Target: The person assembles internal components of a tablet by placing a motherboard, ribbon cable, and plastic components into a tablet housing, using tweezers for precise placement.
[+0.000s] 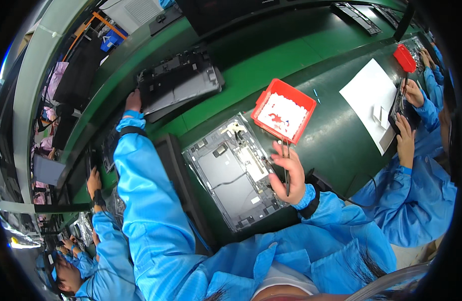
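Observation:
My left arm reaches far forward, and my left hand (133, 102) grips the left edge of a dark laptop casing (183, 93) in a stack at the back left; its fingers are partly hidden. Before me lies an opened laptop chassis (223, 188), grey inside, with a black cable, small pads and a pale strip of parts. My right hand (291, 175), over the chassis's right edge, holds dark tweezers (287, 175) with their tips pointing away from me. Just beyond the tips sits a red bin (261, 108) of small white pieces.
A small blue item (317, 95) lies right of the bin. At the right, a co-worker's hands (407, 128) work on a dark part beside a white sheet (369, 95). Another co-worker's hand (94, 183) is at the left. A black tray (178, 173) lies left of the chassis.

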Demonstrator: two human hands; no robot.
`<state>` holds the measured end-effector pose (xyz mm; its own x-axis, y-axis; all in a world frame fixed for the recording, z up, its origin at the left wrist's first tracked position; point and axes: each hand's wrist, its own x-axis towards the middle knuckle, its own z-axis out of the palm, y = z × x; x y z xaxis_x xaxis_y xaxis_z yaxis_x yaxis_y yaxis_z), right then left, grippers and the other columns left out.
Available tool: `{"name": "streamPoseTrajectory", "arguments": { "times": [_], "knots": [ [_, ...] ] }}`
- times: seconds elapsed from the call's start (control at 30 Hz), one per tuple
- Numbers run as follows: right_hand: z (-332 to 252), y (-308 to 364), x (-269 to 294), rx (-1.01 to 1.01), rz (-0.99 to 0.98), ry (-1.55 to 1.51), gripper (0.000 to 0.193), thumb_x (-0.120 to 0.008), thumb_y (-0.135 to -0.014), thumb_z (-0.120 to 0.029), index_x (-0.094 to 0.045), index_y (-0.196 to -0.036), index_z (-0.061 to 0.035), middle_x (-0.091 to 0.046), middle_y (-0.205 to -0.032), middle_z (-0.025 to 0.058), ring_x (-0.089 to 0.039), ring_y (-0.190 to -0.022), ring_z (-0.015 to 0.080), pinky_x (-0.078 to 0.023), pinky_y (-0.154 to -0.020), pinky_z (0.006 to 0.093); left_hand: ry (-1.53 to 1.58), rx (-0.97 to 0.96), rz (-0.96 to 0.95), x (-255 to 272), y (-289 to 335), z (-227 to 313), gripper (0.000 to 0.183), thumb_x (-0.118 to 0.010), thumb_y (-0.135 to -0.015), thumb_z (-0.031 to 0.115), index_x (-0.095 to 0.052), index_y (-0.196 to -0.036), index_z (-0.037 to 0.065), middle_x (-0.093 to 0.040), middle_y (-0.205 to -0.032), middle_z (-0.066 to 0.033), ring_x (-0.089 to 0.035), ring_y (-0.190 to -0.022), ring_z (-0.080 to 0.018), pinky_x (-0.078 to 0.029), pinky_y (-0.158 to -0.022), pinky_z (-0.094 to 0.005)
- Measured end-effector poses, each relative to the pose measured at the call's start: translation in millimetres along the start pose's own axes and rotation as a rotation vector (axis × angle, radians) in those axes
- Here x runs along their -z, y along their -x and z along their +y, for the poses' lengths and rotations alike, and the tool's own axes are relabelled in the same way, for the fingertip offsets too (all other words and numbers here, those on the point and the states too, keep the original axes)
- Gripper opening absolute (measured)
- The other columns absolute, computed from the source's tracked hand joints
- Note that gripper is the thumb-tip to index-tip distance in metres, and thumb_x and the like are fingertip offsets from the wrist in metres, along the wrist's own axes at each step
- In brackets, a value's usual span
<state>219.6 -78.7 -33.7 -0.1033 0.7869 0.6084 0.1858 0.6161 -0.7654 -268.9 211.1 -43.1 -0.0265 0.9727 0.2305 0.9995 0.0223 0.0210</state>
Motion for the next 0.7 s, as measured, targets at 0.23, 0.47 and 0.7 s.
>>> {"name": "streamPoseTrajectory", "arguments": {
  "times": [0.23, 0.47, 0.7],
  "knots": [
    [-23.5, -22.5, 27.2, 0.148, -0.144, 0.128, 0.049, -0.072, -0.068, -0.008, -0.049, -0.111, -0.0059, -0.045, -0.131, 0.0261, -0.037, -0.126, 0.0415, -0.027, -0.104, 0.0465, 1.154, 0.101, -0.499, 68.6, 92.5, 74.4, 0.048, -0.052, -0.092, 0.033, -0.049, -0.124, -0.002, -0.057, -0.117, -0.0078, -0.051, -0.107, -0.0167, -0.037, -0.096, -0.028],
    [-17.1, 28.8, 46.8, 0.066, -0.496, 0.309, 0.053, -0.075, -0.064, -0.016, -0.052, -0.11, -0.0055, -0.049, -0.125, 0.0216, -0.045, -0.117, 0.0406, -0.041, -0.094, 0.0439, 0.895, -0.115, -0.589, 68.8, 147.0, 191.4, 0.031, -0.057, -0.089, 0.027, -0.061, -0.107, 0.001, -0.063, -0.095, -0.0062, -0.056, -0.089, -0.0139, -0.045, -0.078, -0.0291],
    [-19.9, 43.6, 36.9, 0.14, -0.396, 0.385, 0.041, -0.073, -0.066, -0.013, -0.057, -0.102, -0.0059, -0.055, -0.113, 0.0218, -0.057, -0.101, 0.0368, -0.05, -0.081, 0.0388, 0.382, -0.254, 0.145, 79.7, 198.8, 221.3, 0.018, -0.065, -0.078, 0.018, -0.069, -0.091, 0.005, -0.062, -0.091, -0.012, -0.056, -0.091, -0.0323, -0.046, -0.081, -0.0391]
  ]
}}
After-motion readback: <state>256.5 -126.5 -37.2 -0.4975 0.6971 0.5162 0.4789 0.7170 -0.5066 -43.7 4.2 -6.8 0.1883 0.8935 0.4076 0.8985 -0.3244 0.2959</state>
